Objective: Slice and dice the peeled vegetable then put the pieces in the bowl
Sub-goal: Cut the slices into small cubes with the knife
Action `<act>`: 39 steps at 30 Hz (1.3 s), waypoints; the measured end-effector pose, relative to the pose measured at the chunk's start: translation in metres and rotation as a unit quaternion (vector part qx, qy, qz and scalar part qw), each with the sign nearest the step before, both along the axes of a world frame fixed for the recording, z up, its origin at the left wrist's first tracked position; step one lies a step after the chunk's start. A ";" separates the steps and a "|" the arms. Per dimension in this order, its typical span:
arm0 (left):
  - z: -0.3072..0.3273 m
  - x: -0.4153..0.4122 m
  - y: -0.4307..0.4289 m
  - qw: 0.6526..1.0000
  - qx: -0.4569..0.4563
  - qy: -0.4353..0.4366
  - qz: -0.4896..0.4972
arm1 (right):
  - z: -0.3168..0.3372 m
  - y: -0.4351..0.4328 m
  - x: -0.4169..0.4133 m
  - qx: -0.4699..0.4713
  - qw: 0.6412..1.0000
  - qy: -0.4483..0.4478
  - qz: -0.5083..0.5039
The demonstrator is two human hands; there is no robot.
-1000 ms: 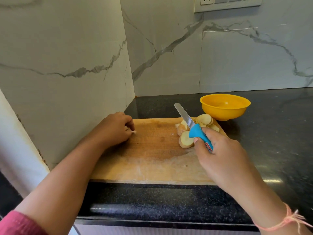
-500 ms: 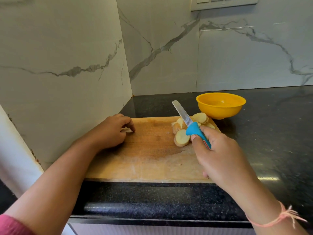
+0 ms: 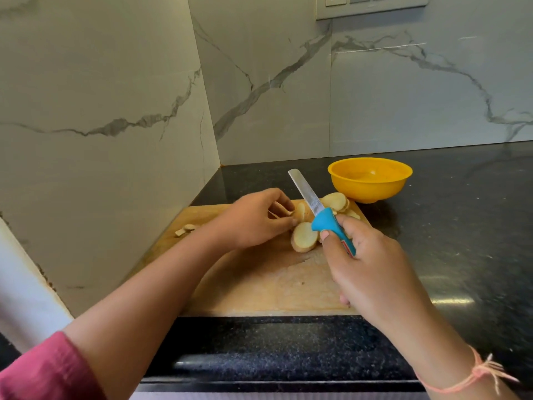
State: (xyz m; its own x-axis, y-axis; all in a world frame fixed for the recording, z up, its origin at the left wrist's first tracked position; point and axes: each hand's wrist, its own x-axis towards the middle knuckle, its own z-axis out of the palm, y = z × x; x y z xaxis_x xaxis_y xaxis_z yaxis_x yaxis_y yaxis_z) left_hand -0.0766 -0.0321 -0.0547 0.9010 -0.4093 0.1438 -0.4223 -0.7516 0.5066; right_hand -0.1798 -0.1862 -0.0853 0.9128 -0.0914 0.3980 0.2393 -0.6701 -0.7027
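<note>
Several pale round potato slices (image 3: 304,236) lie in a loose heap at the far right of the wooden cutting board (image 3: 259,287). My left hand (image 3: 253,219) reaches into the heap, its fingertips pinching a slice at the heap's left side. My right hand (image 3: 372,272) grips the blue handle of a knife (image 3: 317,210); the steel blade points up and away over the slices. Two small cut pieces (image 3: 186,229) sit at the board's far left corner. The yellow bowl (image 3: 370,180) stands just beyond the board on the black counter and holds no pieces.
A marble wall closes off the left side and the back. Black granite counter (image 3: 461,226) stretches to the right of the board. A socket plate (image 3: 372,4) is mounted high on the back wall.
My left hand moved from the board's left corner rightward to the heap of slices, leaving two small pieces behind. The knife hand stayed in place.
</note>
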 end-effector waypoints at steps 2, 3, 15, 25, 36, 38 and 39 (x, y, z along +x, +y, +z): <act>0.000 0.007 -0.008 0.999 -0.007 0.038 0.006 | -0.001 0.000 0.001 0.000 1.000 0.001 -0.004; 0.000 0.010 -0.010 0.999 -0.008 0.051 0.013 | -0.001 0.000 0.001 -0.001 1.000 0.000 -0.005; -0.006 0.014 0.006 0.990 -0.112 0.089 0.006 | 0.000 0.002 0.002 0.005 1.000 0.007 -0.008; -0.004 0.015 0.052 0.995 -0.074 0.060 0.016 | 0.011 0.009 0.008 -0.089 0.994 0.059 0.008; -0.010 0.017 0.054 0.998 -0.053 0.010 0.034 | 0.018 0.024 0.016 -0.191 0.980 0.049 0.024; -0.013 0.016 0.050 0.999 -0.037 -0.010 0.034 | 0.018 0.025 0.018 -0.191 0.980 0.050 0.016; -0.014 0.016 0.047 0.999 -0.023 -0.021 0.034 | 0.018 0.025 0.019 -0.190 0.980 0.051 0.014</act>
